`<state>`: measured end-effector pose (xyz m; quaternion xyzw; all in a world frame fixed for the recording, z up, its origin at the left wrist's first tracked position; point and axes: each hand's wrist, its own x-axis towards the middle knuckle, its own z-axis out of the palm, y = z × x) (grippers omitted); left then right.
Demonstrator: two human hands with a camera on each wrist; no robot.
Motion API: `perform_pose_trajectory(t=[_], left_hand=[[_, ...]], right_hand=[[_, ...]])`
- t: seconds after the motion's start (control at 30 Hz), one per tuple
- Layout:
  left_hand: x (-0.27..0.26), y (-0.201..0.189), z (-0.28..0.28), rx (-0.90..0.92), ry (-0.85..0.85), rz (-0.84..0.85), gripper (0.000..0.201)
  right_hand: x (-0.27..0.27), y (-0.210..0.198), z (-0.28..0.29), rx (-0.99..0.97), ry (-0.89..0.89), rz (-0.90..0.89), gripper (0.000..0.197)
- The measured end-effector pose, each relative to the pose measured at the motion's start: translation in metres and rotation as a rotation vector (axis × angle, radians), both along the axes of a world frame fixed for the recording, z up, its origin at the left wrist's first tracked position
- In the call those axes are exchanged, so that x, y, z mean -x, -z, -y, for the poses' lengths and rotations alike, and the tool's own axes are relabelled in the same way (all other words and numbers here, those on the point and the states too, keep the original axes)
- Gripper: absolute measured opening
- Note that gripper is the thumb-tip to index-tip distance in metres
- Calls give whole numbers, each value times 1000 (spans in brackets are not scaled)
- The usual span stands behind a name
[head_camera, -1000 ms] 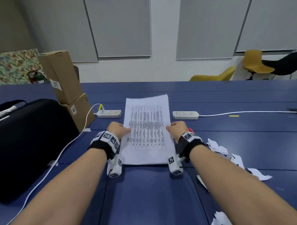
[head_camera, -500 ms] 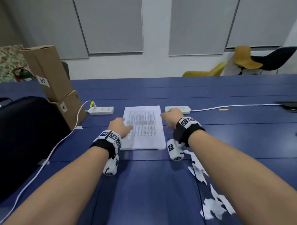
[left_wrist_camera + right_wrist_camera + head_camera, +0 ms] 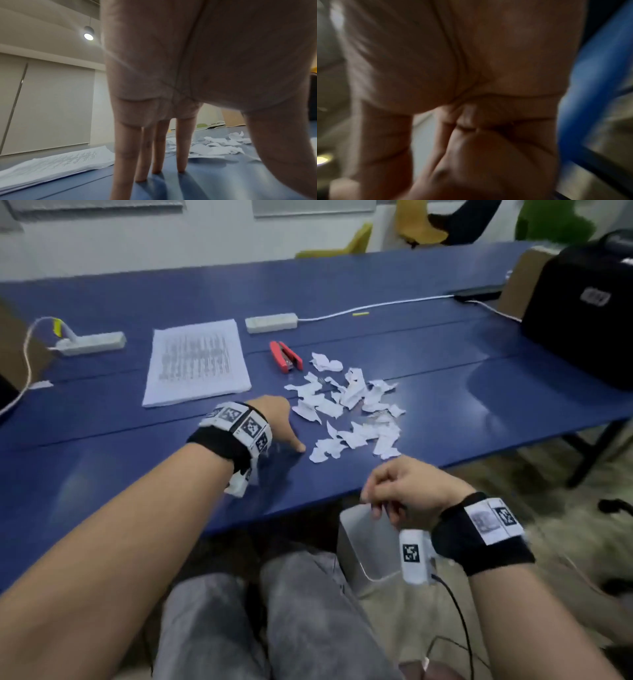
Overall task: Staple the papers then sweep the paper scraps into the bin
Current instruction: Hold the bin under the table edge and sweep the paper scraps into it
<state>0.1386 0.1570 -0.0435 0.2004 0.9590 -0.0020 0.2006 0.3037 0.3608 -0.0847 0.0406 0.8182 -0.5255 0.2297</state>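
Now the long blue table holds a white printed paper stack, a red stapler and torn white paper scraps. Left hand lies flat, fingers straight, beside them. Right hand pinches the grey bin's rim below the table edge; inside unseen.

No words or numbers can be read. The papers carry rows of print too blurred to make out; the black bag far right of them bears an illegible label.

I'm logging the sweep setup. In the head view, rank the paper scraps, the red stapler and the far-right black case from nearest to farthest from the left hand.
From the left hand:
1. Paper scraps, just right of the fingers.
2. Red stapler, beyond the scraps.
3. Black case, far right table end.
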Motion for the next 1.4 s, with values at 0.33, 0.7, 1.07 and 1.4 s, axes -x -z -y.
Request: perform_pose_trajectory(t=[0.33,0.7,1.07,1.4], left_hand=[[4,15,-1,76,32,-88,65],[17,31,8,88,57,-99,76],[-1,16,-1,91,-38,-52,80],[-47,-35,-62,-106,74,-122,58]], right_hand=[[11,304,-35,-369,511,458,50],[7,348,-44,-761,125,755,60],[13,277,-42,-647,226,529,50],[-14,161,-38,39,926,384,16]])
